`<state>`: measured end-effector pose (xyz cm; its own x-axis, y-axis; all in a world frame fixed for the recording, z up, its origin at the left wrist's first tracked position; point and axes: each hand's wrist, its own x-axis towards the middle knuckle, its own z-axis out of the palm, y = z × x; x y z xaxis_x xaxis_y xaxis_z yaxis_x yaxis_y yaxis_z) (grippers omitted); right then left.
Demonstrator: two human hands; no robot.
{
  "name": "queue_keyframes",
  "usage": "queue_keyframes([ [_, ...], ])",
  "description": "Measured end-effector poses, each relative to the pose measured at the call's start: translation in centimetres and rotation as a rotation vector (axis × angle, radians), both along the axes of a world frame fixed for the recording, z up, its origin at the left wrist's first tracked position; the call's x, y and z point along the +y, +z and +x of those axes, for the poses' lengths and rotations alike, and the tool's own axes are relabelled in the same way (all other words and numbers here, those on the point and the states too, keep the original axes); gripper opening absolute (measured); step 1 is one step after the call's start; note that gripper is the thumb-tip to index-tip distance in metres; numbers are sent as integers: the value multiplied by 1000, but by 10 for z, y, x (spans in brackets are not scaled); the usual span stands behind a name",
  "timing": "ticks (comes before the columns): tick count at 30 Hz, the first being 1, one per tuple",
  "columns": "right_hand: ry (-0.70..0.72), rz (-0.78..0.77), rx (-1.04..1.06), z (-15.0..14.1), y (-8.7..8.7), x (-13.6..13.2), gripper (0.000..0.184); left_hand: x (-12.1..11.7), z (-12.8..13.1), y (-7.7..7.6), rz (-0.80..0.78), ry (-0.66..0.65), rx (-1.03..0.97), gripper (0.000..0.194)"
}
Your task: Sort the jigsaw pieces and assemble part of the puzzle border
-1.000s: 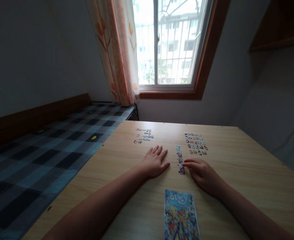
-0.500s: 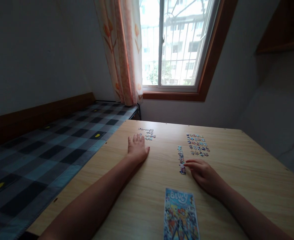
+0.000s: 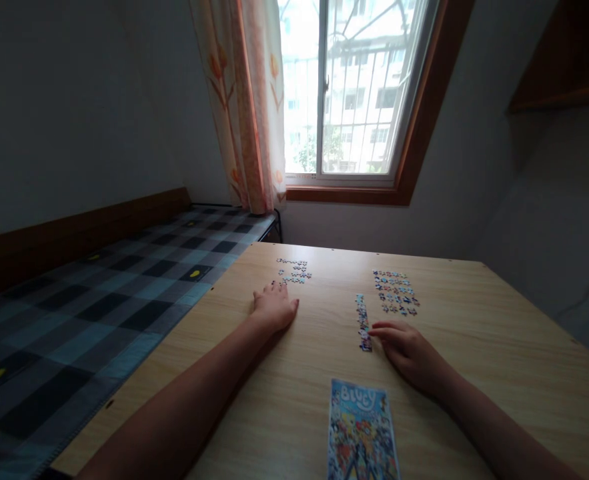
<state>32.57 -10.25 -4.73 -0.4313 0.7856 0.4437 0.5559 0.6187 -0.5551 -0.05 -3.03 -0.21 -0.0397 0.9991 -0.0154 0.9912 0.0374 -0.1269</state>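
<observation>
My left hand lies on the wooden table with its fingers curled down at the near edge of a small group of loose puzzle pieces; what the fingertips hold is hidden. My right hand rests flat with its fingers stretched out, the fingertips touching the near end of a narrow strip of joined puzzle pieces. A larger group of loose colourful pieces lies just beyond the right hand.
A colourful picture card lies at the table's near edge between my arms. A bed with a blue checked cover adjoins the table's left side. A window and an orange curtain stand behind.
My left hand went from beside the strip up and left to the small group of pieces, then its stretched fingers curled down. The right hand stayed by the strip.
</observation>
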Motion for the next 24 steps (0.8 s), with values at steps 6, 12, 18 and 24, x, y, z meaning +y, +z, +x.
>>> queue_keyframes([
  [6,-1,-23,-28,1,-1,0,32,15,-21,-1,6,90,-17,68],
  [12,-1,-34,-36,2,-4,0,32,24,-30,-11,79,58,-46,69],
  [18,6,-29,-35,2,-3,1,33,23,-29,-10,83,59,-49,68],
  [24,-1,-36,-35,3,-4,1,32,19,-29,-8,107,38,-58,62],
])
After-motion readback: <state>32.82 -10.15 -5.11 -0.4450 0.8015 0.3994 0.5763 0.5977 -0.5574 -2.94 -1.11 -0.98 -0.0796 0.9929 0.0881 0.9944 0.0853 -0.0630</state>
